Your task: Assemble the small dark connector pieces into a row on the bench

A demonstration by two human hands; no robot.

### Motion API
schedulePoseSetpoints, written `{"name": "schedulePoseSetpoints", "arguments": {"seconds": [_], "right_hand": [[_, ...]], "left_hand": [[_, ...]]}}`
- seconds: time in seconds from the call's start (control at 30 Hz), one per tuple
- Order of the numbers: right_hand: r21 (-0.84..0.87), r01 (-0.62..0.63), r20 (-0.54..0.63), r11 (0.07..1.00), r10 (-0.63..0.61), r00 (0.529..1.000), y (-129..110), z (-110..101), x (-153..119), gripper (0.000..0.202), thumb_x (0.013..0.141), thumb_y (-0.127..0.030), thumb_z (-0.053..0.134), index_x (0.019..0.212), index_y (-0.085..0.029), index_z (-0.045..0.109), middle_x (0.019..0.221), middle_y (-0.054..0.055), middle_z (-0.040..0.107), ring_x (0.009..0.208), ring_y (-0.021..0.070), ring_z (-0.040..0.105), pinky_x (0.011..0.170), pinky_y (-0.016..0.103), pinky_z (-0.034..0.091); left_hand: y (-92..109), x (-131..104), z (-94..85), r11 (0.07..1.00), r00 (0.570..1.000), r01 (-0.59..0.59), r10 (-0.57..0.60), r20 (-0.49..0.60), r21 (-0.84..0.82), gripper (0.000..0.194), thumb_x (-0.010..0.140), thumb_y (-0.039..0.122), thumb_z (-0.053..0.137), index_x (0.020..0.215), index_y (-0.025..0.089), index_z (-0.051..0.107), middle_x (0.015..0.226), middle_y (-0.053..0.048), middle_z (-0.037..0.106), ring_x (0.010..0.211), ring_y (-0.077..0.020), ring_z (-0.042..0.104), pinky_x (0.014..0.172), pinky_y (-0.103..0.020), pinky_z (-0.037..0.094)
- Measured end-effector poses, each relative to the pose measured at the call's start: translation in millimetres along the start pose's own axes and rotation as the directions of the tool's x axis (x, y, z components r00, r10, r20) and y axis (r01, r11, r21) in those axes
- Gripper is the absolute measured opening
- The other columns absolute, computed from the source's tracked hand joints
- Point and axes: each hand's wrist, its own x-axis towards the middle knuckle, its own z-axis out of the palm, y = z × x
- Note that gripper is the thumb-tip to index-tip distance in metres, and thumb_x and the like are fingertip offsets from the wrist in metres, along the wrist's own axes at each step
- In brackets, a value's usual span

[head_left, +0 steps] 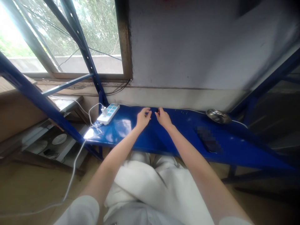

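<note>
My left hand (pixel 143 118) hovers over the back part of a blue metal shelf (pixel 150 134), its fingers curled together; whatever they may hold is too small to make out. Close beside it on the right, my right hand (pixel 163 118) pinches a small dark piece (pixel 157 110) between thumb and fingers, its kind unclear. The two hands are apart, fingertips facing each other. Just right of my right hand, several tiny screw-like bits (pixel 184 112) lie on the shelf near the wall.
A white power strip (pixel 109 113) with a plugged-in charger (pixel 104 110) lies at the left end. A shiny metal bowl (pixel 217 116) stands at the back right, with a blurred-out dark flat object (pixel 208 139) nearer me. Blue uprights (pixel 82 47) frame the shelf; a white cable (pixel 74 165) hangs down left.
</note>
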Motion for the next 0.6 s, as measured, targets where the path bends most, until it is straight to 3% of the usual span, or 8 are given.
{"name": "schedulePoseSetpoints", "arguments": {"seconds": [0.1, 0.23, 0.4, 0.6], "right_hand": [[0.095, -0.153, -0.005, 0.984, 0.154, 0.988, 14.1, 19.3, 4.4, 0.014, 0.082, -0.028, 0.048, 0.088, -0.017, 0.053, 0.086, 0.008, 0.063, 0.075, 0.0172, 0.058, 0.065, 0.027, 0.043], [0.155, -0.299, 0.107, 0.941, 0.285, 0.953, 25.4, 43.6, 9.6, 0.015, 0.077, -0.028, 0.055, 0.084, -0.016, 0.056, 0.086, 0.007, 0.064, 0.076, 0.0158, 0.058, 0.067, 0.026, 0.044], [0.068, -0.358, 0.176, 0.931, 0.342, 0.923, 27.4, 65.2, 15.8, 0.016, 0.076, -0.025, 0.056, 0.088, -0.015, 0.059, 0.093, 0.009, 0.065, 0.082, 0.0172, 0.06, 0.069, 0.025, 0.044], [-0.021, -0.371, 0.208, 0.928, 0.367, 0.907, 31.0, 79.7, 17.4, 0.019, 0.079, -0.026, 0.052, 0.092, -0.016, 0.06, 0.094, 0.008, 0.065, 0.086, 0.0183, 0.061, 0.068, 0.025, 0.044]], "left_hand": [[-18.0, -14.9, -9.3, 0.997, 0.994, 0.078, -0.079, -0.074, -0.009, 0.016, 0.081, 0.028, 0.05, 0.088, 0.016, 0.058, 0.073, -0.002, 0.063, 0.05, -0.007, 0.056, 0.053, -0.02, 0.046], [-42.4, -32.9, -15.5, 0.986, 0.983, 0.164, -0.163, -0.079, 0.003, 0.019, 0.08, 0.032, 0.05, 0.083, 0.015, 0.057, 0.07, -0.002, 0.062, 0.05, -0.0082, 0.056, 0.051, -0.021, 0.046], [-62.1, -40.0, -14.9, 0.973, 0.971, 0.229, -0.227, -0.073, 0.017, 0.02, 0.08, 0.033, 0.049, 0.079, 0.015, 0.058, 0.064, -0.001, 0.061, 0.048, -0.0084, 0.055, 0.052, -0.022, 0.045], [-69.1, -39.4, -21.7, 0.972, 0.969, 0.235, -0.234, -0.076, 0.001, 0.021, 0.08, 0.034, 0.048, 0.077, 0.016, 0.058, 0.062, 0.0, 0.059, 0.049, -0.0084, 0.054, 0.053, -0.021, 0.045]]}}
